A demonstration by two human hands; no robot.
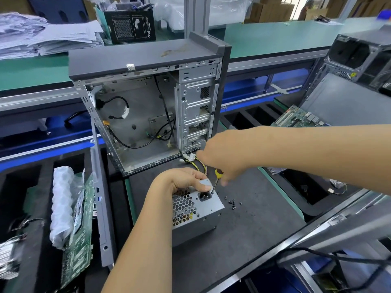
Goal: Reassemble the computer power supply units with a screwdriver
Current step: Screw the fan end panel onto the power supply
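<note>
dark matting covers the bench (243,225) in the middle, with a green-edged strip on each side and a metal rail along the near right edge. behind the mat an open computer case (148,98) stands upright, its open side facing the camera and loose black cables hanging inside. bare mat lies to the right of and in front of the power supply unit (196,208); to the left the space is tight, bounded by a grey side panel (101,208) standing on edge and foam trays holding circuit boards.

the power supply unit sits on the mat just in front of the case, its honeycomb grille and power socket face turned up and toward the camera, its long axis running from near left to far right. yellow and black wires (201,166) lead from its far end toward the case.

the left hand (186,180) grips the unit's far top edge, fingers curled over it. the right hand (222,161) is closed round the yellow-handled screwdriver (216,179), whose shaft tilts down and left, tip at the unit's top right corner beside the socket. a small cluster of loose screws (232,203) lies on the mat just right of the unit.
</note>
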